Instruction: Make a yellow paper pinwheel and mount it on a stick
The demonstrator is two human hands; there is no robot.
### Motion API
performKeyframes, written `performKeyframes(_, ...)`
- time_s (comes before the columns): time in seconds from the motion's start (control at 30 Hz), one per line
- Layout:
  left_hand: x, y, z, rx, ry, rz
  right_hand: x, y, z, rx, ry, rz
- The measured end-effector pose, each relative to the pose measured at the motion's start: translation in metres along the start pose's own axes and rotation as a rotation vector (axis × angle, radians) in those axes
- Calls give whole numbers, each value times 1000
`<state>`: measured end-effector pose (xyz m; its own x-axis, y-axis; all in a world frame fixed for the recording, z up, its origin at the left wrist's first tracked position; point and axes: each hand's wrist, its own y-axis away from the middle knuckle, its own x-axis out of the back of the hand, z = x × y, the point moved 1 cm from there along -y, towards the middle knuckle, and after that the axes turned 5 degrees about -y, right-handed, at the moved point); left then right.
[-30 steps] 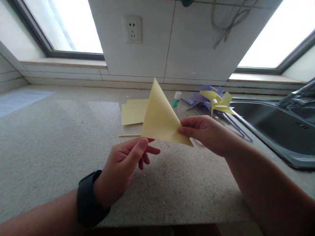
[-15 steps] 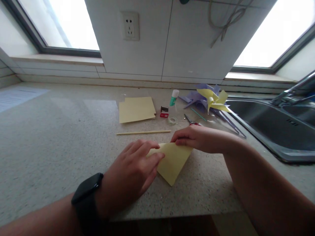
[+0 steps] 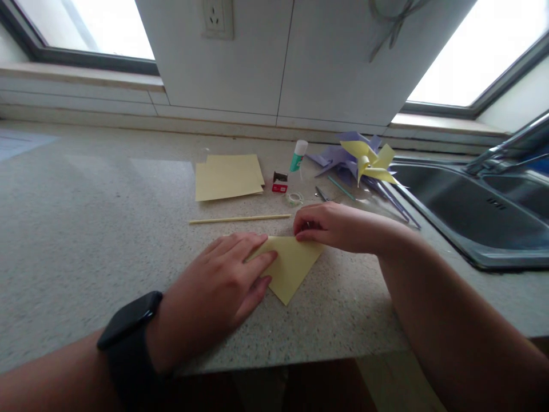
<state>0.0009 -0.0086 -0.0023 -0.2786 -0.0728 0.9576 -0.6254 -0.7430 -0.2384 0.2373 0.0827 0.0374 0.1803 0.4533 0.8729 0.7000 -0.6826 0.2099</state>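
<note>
A yellow sheet of paper [image 3: 291,266] lies on the countertop, folded into a triangle with its point toward me and its long edge away from me. My left hand [image 3: 223,277] lies on the paper's left part, fingers stretched out. Along the far folded edge, at the right, my right hand [image 3: 323,226] has its fingers curled and grips the paper there. Just beyond the paper lies a thin pale yellow stick [image 3: 240,219].
Behind the stick lie a stack of yellow paper [image 3: 229,177], a red box [image 3: 280,182], a glue stick [image 3: 299,155], a tape roll [image 3: 295,198] and scissors [image 3: 321,193], partly hidden. Yellow and purple pinwheels [image 3: 366,160] lie beside the metal sink [image 3: 446,212].
The paper's far edge has come down flatter against the counter. My left hand has spread flatter on it, and the whole view has tilted slightly downward.
</note>
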Motion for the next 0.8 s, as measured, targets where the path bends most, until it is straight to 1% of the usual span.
performKeyframes(0.33,-2,-1,-2,3,-1,-13,-5,-4,4,49,-11,34)
performKeyframes(0.6,-1,-5,-2,0,10,-18,-6,-6,5,44,-12,47)
performKeyframes(0.8,-1,-5,-1,-1,7,-45,-7,-5,6,35,-18,43)
